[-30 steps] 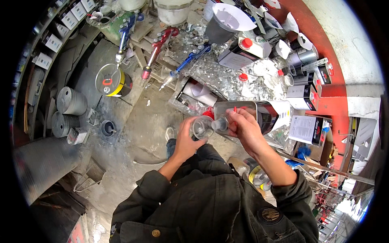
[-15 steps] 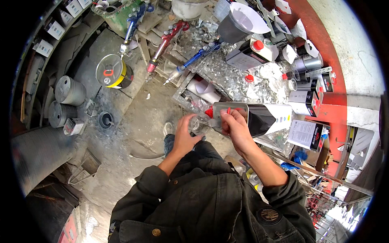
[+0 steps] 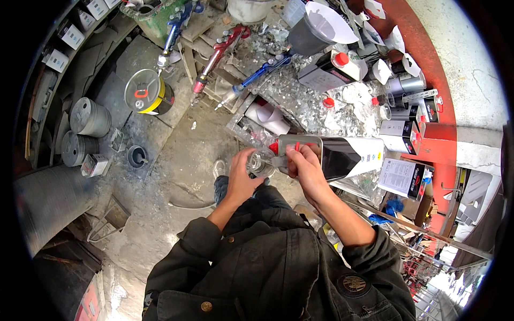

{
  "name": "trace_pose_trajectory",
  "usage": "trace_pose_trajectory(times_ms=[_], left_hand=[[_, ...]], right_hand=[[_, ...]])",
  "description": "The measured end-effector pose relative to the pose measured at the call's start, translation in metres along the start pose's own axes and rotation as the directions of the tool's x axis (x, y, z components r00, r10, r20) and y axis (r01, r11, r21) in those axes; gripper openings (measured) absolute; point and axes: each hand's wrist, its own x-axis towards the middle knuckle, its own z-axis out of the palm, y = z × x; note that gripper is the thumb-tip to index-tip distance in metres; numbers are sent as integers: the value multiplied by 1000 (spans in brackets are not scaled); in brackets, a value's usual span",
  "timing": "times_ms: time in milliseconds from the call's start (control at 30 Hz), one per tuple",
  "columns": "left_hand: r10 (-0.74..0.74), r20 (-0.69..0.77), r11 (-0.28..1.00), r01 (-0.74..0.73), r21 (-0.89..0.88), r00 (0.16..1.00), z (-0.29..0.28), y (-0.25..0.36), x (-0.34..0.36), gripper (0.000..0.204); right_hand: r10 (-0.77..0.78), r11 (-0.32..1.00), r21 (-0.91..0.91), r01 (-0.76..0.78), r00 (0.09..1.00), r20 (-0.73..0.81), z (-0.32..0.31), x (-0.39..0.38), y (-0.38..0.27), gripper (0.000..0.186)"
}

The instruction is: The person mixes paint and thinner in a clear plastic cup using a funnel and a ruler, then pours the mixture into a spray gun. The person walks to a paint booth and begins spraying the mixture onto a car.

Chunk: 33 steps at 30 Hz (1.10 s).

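My left hand is wrapped round a small clear plastic cup, whose open mouth faces up. By its red handle, my right hand grips a rectangular metal can in black and white, which lies tilted over on its side with its top toward the cup. The can's red spout is at the cup's rim. Liquid seems to be in the cup, but its level is too blurred to tell. My fingers partly cover the can's handle.
Past my hands stands a cluttered, paint-spattered bench with another can, a loose red cap and a dark bucket. Spray guns, a red one among them, hang at the bench's left. A yellow-banded pail stands farther left.
The whole view has shifted slightly to the left. Both hands keep their grips, with the can still tilted at the cup.
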Motion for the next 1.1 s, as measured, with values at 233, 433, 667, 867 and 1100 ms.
trace_pose_trajectory(times_ms=[233, 433, 667, 867, 1100], left_hand=[[16, -12, 1000, -16, 5, 1000, -1, -2, -1, 71], [2, -11, 1000, -2, -14, 1000, -2, 1, -2, 70], [6, -9, 1000, -6, -1, 1000, -1, -1, -2, 70], [-5, -3, 1000, 5, -20, 1000, 0, 1, -1, 70], [-2, 22, 999, 3, -38, 1000, 0, 6, -1, 70]], right_hand=[[5, 1000, 4, -5, 1000, -15, 3, 2, 3, 21], [0, 1000, -8, 0, 1000, -9, 1, 2, 5, 21], [1, 1000, -9, -1, 1000, -22, 2, 0, 2, 22], [2, 1000, -7, -2, 1000, -7, 0, 0, 2, 22], [13, 999, 34, -14, 999, 31, -10, -5, -4, 23]])
